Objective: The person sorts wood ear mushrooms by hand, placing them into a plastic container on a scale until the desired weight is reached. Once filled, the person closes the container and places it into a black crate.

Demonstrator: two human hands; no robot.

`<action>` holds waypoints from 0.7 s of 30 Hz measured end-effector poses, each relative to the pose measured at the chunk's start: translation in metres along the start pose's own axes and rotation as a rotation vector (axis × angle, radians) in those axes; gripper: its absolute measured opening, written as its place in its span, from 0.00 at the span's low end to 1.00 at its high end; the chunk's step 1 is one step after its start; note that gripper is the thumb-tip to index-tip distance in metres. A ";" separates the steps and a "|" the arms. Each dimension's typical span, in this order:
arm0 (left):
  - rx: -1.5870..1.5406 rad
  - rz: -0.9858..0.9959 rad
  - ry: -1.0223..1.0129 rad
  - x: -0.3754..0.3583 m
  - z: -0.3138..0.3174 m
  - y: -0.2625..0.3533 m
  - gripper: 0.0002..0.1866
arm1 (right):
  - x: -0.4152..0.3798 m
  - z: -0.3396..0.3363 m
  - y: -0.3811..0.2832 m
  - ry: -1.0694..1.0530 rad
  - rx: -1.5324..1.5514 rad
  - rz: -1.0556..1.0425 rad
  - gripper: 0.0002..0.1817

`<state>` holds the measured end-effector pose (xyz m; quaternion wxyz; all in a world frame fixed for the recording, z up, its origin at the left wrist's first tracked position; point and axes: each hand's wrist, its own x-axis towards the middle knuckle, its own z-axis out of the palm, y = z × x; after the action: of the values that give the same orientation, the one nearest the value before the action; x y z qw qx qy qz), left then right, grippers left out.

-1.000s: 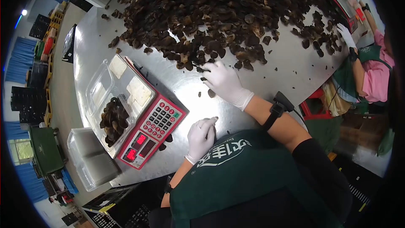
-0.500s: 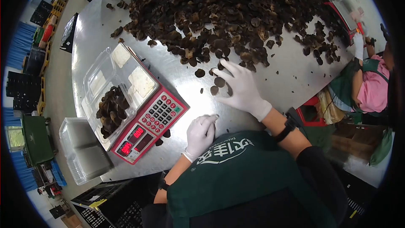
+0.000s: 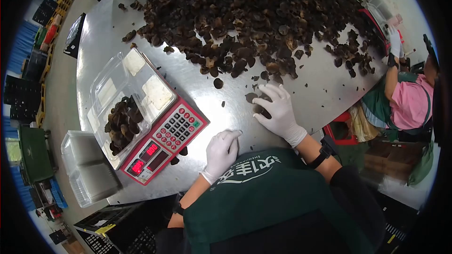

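Note:
My right hand (image 3: 278, 115), in a white glove, curls its fingers and thumb round a few dark brown mushroom pieces (image 3: 260, 107) on the metal table. My left hand (image 3: 222, 154), also gloved, rests closed near the table's front edge; whatever its fingers hold, if anything, is hidden. Left of it stands a red electronic scale (image 3: 175, 127) with lit red digits. On its pan lies an open clear plastic clamshell box (image 3: 104, 84) with a heap of mushroom pieces (image 3: 125, 124) in one half. Beyond my hands a large mushroom pile (image 3: 254, 19) spreads over the table.
Nested clear plastic boxes (image 3: 89, 169) sit at the table's left edge. A black crate (image 3: 117, 228) stands below. To the right, a co-worker in a pink top (image 3: 409, 106) reaches a gloved hand toward another red scale (image 3: 376, 28). A red stool (image 3: 341, 129) is under the right side.
My right hand has drawn back from the pile toward me and its spread fingers have curled round mushroom pieces. My left hand stays nearly still. The co-worker's gloved hand has shifted.

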<state>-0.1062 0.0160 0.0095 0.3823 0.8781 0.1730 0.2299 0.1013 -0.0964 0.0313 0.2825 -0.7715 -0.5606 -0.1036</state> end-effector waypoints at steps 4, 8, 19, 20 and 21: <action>0.174 0.007 0.065 0.054 0.001 0.016 0.12 | 0.009 0.014 0.011 -0.002 0.121 0.038 0.18; 0.553 0.075 0.098 0.141 0.009 0.019 0.18 | 0.003 0.023 0.019 0.044 0.113 -0.056 0.09; 0.437 -0.186 -0.069 0.159 0.023 -0.003 0.13 | 0.036 -0.032 0.092 0.155 0.032 0.369 0.29; 0.385 -0.188 -0.044 0.156 0.020 0.000 0.13 | 0.042 -0.032 0.097 0.017 0.041 0.420 0.32; 0.333 -0.192 -0.017 0.152 0.016 0.001 0.14 | 0.046 -0.032 0.100 -0.124 0.051 0.466 0.35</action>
<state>0.0300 0.0786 0.0418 0.2533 0.9106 0.2884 0.1531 0.2144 -0.0980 0.0470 0.2833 -0.8775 -0.3861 0.0260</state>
